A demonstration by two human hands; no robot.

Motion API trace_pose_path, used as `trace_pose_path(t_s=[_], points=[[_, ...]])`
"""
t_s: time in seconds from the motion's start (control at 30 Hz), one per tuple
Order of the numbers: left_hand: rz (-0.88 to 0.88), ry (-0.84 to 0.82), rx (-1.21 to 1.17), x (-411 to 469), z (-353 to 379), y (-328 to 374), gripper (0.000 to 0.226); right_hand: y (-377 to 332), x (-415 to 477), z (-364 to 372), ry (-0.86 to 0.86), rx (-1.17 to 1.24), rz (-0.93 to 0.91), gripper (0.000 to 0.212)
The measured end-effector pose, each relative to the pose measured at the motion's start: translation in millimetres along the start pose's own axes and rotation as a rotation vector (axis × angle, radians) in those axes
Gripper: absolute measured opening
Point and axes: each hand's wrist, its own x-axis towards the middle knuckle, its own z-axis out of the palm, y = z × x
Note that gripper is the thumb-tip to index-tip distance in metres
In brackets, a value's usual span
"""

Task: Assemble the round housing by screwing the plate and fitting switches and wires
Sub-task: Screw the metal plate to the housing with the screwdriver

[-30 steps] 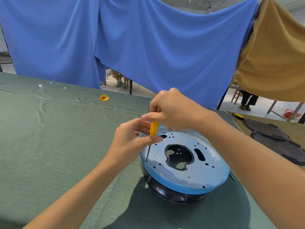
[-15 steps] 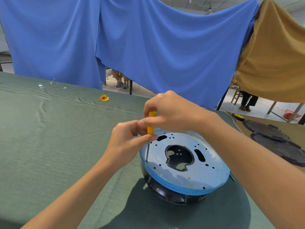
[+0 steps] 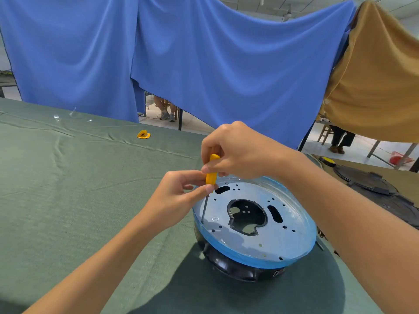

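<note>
A round black housing stands on the green cloth, topped by a grey metal plate with a blue rim, a large centre cut-out and several small holes. A yellow-handled screwdriver stands nearly upright, its thin shaft reaching down to the plate's left edge. My right hand grips the top of the handle from above. My left hand pinches the lower end of the handle between thumb and fingers. The screwdriver's tip and any screw under it are too small to make out.
The green-clothed table stretches left and far. A small yellow part lies near its far edge, with clear plastic bits at far left. Dark round covers lie at right. Blue and tan drapes hang behind; a person's legs show beyond.
Both hands and the screwdriver rose slightly on the plate's left edge; more of the yellow handle now shows between my hands. The housing has not moved.
</note>
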Motion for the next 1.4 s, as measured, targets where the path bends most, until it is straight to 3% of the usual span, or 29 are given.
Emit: trace_pose_path(t_s=[0.17, 0.37, 0.53, 0.63, 0.73, 0.93, 1.13, 1.4], points=[[0.036, 0.156, 0.065, 2, 6, -3, 0.022, 0, 3, 8, 0.059, -0.059, 0.037, 0.036], [0.008, -0.025, -0.019, 1, -4, -1, 0.015, 1, 0, 0, -0.027, -0.012, -0.001, 0.01], [0.048, 0.126, 0.04, 3, 3, -5, 0.021, -2, 7, 10, 0.039, -0.094, 0.031, 0.039], [0.025, 0.123, -0.031, 2, 0, -7, 0.019, -2, 4, 4, -0.042, -0.077, 0.019, 0.024], [0.008, -0.021, -0.079, 0, -3, -4, 0.014, -2, 0, -2, -0.053, -0.028, -0.003, 0.009], [0.041, 0.126, -0.004, 1, 5, -2, 0.021, -2, 4, 9, 0.014, -0.076, 0.054, 0.044], [0.017, -0.007, -0.045, -2, -1, -2, 0.012, 0, 0, 0, -0.086, -0.024, 0.004, 0.008], [0.052, 0.128, 0.057, -2, 4, -7, 0.012, 1, 1, 8, -0.071, -0.015, 0.08, 0.042]])
